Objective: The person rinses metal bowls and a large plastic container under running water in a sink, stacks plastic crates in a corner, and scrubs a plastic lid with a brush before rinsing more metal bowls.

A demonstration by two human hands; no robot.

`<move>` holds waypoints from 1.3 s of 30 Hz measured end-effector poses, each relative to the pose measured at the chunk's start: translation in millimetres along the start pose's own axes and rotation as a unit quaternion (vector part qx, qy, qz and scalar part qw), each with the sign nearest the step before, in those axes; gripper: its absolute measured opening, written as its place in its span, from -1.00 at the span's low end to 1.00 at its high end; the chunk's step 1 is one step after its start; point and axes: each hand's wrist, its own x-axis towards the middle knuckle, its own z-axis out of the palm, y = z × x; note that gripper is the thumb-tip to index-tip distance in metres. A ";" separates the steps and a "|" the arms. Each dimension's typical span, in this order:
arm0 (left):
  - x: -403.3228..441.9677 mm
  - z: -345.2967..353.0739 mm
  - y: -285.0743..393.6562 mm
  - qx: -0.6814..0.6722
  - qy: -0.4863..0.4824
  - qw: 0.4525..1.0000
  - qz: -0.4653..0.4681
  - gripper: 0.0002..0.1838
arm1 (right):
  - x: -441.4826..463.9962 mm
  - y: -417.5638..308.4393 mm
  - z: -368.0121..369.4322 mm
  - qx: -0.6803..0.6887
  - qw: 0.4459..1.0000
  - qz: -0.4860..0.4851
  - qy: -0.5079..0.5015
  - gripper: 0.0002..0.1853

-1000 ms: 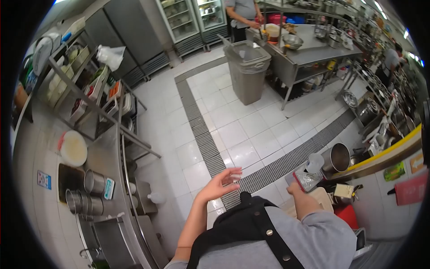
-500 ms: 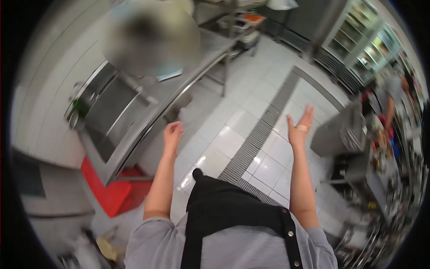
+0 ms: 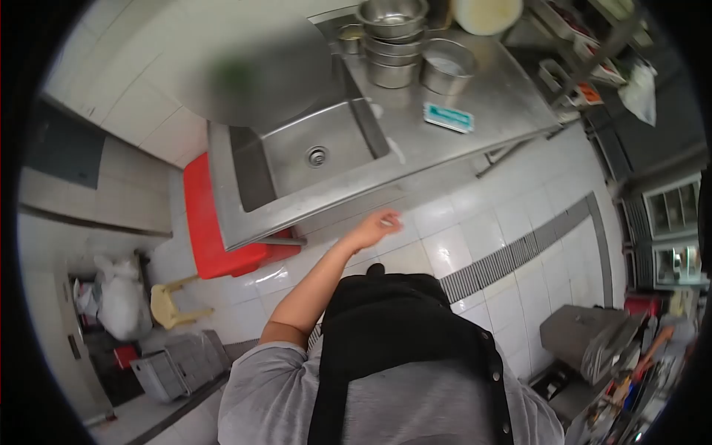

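While the left hand (image 3: 378,226) hangs over the tiled floor (image 3: 445,200), just off the near edge of the metal table (image 3: 512,96), its fingers are loosely bent; blur at the tips, so I cannot tell whether they meet or pinch anything. Right hand out of frame, state cannot be told.

Nearest to the left hand: the table's edge and, set into that table, a rectangular steel sink (image 3: 326,126) with a round drain (image 3: 317,156) in its floor. A large blurred grey patch (image 3: 274,67) hides the sink's far left part.

To the right of the sink, on the table: a stack of metal pots (image 3: 391,74), a small metal cup (image 3: 351,41) just left of it, a single open pot (image 3: 447,70) just right of it. Teal-and-white box (image 3: 449,117) lies flat, nearer the front edge.

Red container (image 3: 208,222) at the table's left end, partly underneath. Farther left on the floor, a pale yellow stool (image 3: 167,305), a white bag (image 3: 122,300) beyond it. Grated floor channel (image 3: 512,259) runs off to the right; grey bin (image 3: 582,334) at lower right. Wearer's clothing: black apron (image 3: 393,319) over grey sleeves (image 3: 259,386).
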 end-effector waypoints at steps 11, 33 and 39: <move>130.2 17.5 55.8 -0.052 -0.043 0.998 -0.017 -0.53 | 84.2 -108.9 -92.4 0.091 0.995 -0.037 -0.005 -0.57; 182.5 -114.2 50.3 0.002 0.388 0.917 -0.091 -0.43 | 56.4 -544.0 -467.5 0.072 0.619 -0.593 0.510 -0.37; 103.7 -128.5 49.6 -0.081 0.458 0.877 -0.125 -0.52 | -2.3 -627.5 -410.4 0.054 0.631 -0.664 0.397 -0.42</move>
